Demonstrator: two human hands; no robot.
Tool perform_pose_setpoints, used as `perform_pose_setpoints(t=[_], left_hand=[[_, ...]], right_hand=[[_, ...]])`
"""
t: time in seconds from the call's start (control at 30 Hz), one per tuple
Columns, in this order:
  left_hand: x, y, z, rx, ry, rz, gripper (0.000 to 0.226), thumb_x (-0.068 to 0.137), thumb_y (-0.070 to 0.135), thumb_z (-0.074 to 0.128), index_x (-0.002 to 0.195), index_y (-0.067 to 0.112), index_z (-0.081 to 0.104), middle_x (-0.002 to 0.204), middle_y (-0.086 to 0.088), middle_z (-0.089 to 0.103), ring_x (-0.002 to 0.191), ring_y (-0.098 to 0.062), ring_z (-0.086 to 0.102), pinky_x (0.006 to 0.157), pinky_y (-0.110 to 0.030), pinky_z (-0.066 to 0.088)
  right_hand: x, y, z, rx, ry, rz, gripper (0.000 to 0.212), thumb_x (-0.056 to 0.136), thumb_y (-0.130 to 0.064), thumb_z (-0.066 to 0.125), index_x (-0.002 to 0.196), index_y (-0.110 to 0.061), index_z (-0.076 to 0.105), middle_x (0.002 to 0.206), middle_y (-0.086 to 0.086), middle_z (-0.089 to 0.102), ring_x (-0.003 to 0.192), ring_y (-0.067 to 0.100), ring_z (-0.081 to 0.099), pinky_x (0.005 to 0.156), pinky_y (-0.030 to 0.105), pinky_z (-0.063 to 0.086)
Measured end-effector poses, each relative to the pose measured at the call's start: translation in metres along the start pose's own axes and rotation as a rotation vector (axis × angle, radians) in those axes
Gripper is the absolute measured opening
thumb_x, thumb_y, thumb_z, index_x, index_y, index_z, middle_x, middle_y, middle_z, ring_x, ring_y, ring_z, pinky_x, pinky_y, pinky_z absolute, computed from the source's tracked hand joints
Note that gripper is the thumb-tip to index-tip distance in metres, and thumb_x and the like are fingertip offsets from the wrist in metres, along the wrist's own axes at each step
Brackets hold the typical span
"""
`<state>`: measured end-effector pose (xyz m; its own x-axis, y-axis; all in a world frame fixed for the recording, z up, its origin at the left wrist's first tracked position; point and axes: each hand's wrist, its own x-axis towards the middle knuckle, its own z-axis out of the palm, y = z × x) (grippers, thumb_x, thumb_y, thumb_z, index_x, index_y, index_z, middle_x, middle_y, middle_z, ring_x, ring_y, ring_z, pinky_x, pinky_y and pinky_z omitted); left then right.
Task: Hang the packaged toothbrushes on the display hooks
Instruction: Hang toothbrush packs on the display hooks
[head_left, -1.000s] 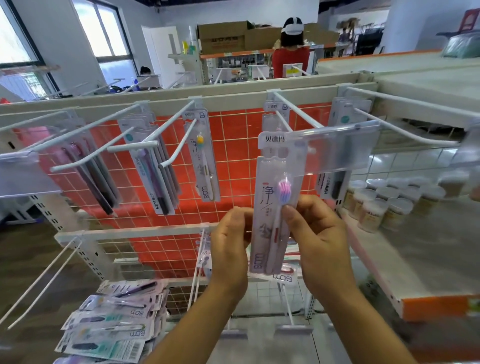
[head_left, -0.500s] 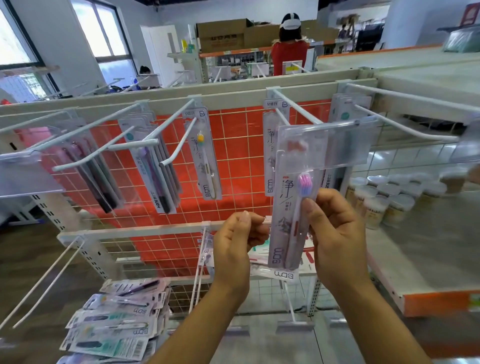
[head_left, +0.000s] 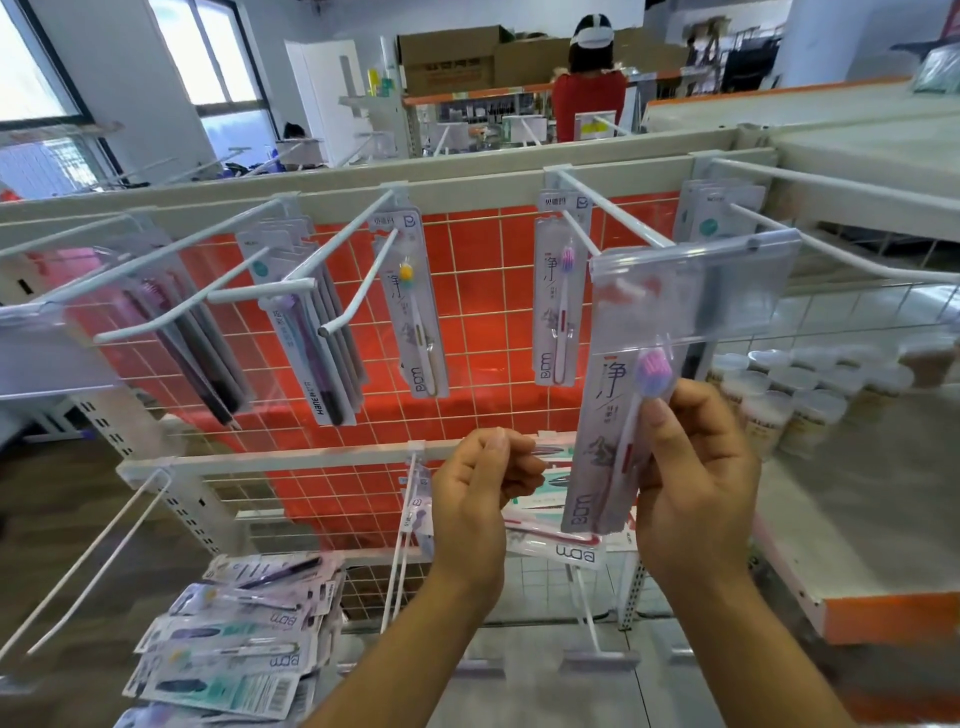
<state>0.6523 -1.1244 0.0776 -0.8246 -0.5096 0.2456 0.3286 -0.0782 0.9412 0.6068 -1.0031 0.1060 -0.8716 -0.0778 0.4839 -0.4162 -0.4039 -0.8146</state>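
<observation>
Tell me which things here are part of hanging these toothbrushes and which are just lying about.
For the job:
- held toothbrush pack, gripped by the right hand
- left hand, holding nothing
- display hook
- pile of packs still to hang

Just lying about:
- jars on the side shelf
- cardboard boxes
- person in red behind

toothbrush pack (head_left: 602, 447), pinched in right grip (head_left: 696, 483)

Big windows (head_left: 208, 52) let bright daylight in on the left. The wall (head_left: 119, 78) between them was pale. The floor (head_left: 52, 509) was dark brown (and a bit blurry). Brown cardboard boxes (head_left: 457, 60) sat far back. Red tiles (head_left: 483, 364) showed behind a white wire grid (head_left: 498, 291).
</observation>
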Motion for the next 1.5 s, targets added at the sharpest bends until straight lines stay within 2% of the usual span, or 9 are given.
perform_pose_setpoints(t=[0.3, 0.53, 0.7, 0.77, 0.97, 1.07, 1.23, 1.37, 1.5], left_hand=[[0.004, -0.005, 0.006, -0.025, 0.013, -0.020, 0.024, 0.083, 0.035, 0.054, 0.070, 0.027, 0.072, 0.070, 0.000, 0.066, 0.070, -0.014, 0.061, 0.067, -0.024, 0.053], [0.008, -0.008, 0.007, -0.028, 0.033, -0.048, 0.027, 0.084, 0.030, 0.051, 0.068, 0.029, 0.072, 0.069, 0.001, 0.066, 0.068, -0.013, 0.061, 0.066, -0.022, 0.053], [0.013, -0.014, 0.002, 0.099, 0.081, -0.023, 0.025, 0.097, 0.007, 0.049, 0.079, 0.010, 0.066, 0.066, 0.004, 0.066, 0.065, -0.007, 0.061, 0.063, -0.019, 0.052], [0.015, -0.017, -0.002, 0.154, 0.106, -0.022, 0.023, 0.097, 0.005, 0.049, 0.081, 0.008, 0.065, 0.064, 0.007, 0.066, 0.063, -0.003, 0.061, 0.061, -0.016, 0.051], [0.019, -0.029, -0.012, 0.212, 0.171, -0.045, 0.023, 0.097, 0.005, 0.050, 0.080, 0.008, 0.065, 0.061, 0.009, 0.066, 0.061, -0.001, 0.061, 0.061, -0.015, 0.052], [0.019, -0.033, -0.014, 0.234, 0.162, -0.042, 0.023, 0.097, 0.004, 0.050, 0.081, 0.009, 0.065, 0.062, 0.008, 0.067, 0.062, -0.001, 0.062, 0.062, -0.015, 0.052], [0.022, -0.043, -0.022, 0.341, 0.099, 0.007, 0.022, 0.096, 0.004, 0.052, 0.080, 0.013, 0.065, 0.067, 0.009, 0.066, 0.067, -0.001, 0.062, 0.064, -0.016, 0.052], [0.027, -0.058, -0.037, 0.556, 0.011, 0.020, 0.016, 0.095, 0.012, 0.059, 0.084, 0.023, 0.066, 0.081, 0.009, 0.066, 0.079, -0.006, 0.063, 0.069, -0.022, 0.054], [0.025, -0.072, -0.047, 0.698, 0.010, -0.058, 0.020, 0.094, 0.016, 0.060, 0.081, 0.032, 0.061, 0.091, 0.010, 0.064, 0.091, -0.011, 0.064, 0.076, -0.037, 0.059]], right_hand=[[0.007, 0.006, -0.004, -0.071, 0.001, 0.018, 0.014, 0.081, -0.046, 0.054, 0.080, -0.036, 0.064, 0.081, -0.007, 0.067, 0.079, 0.015, 0.068, 0.064, 0.025, 0.057], [0.025, 0.025, 0.002, -0.166, 0.005, 0.054, 0.014, 0.095, -0.023, 0.055, 0.082, -0.018, 0.060, 0.074, -0.009, 0.065, 0.072, 0.005, 0.065, 0.063, 0.019, 0.054], [0.068, 0.046, 0.008, -0.261, 0.005, 0.142, 0.014, 0.097, -0.024, 0.055, 0.088, -0.017, 0.065, 0.081, 0.002, 0.069, 0.071, 0.007, 0.066, 0.060, 0.027, 0.055], [0.085, 0.053, 0.011, -0.272, -0.027, 0.158, 0.015, 0.098, -0.021, 0.053, 0.086, -0.023, 0.060, 0.080, -0.005, 0.064, 0.066, -0.004, 0.063, 0.058, 0.016, 0.052], [0.143, 0.076, 0.020, -0.307, -0.012, 0.231, 0.037, 0.100, -0.018, 0.052, 0.063, -0.021, 0.048, 0.046, -0.015, 0.052, 0.056, 0.003, 0.053, 0.065, 0.020, 0.046], [0.159, 0.093, 0.020, -0.362, 0.005, 0.253, 0.028, 0.096, -0.030, 0.055, 0.068, -0.030, 0.050, 0.062, -0.013, 0.054, 0.069, 0.010, 0.052, 0.078, 0.036, 0.051], [0.160, 0.094, 0.019, -0.453, -0.028, 0.244, 0.031, 0.099, -0.024, 0.048, 0.068, -0.027, 0.047, 0.068, -0.010, 0.047, 0.061, 0.003, 0.045, 0.060, 0.018, 0.040], [0.134, 0.106, 0.012, -0.429, 0.017, 0.287, 0.022, 0.097, -0.029, 0.055, 0.077, -0.020, 0.050, 0.069, -0.008, 0.049, 0.063, 0.009, 0.048, 0.063, 0.029, 0.043], [0.096, 0.129, -0.008, -0.552, 0.066, 0.272, 0.017, 0.097, -0.033, 0.052, 0.093, -0.016, 0.053, 0.079, -0.004, 0.056, 0.073, 0.012, 0.053, 0.068, 0.028, 0.044]])
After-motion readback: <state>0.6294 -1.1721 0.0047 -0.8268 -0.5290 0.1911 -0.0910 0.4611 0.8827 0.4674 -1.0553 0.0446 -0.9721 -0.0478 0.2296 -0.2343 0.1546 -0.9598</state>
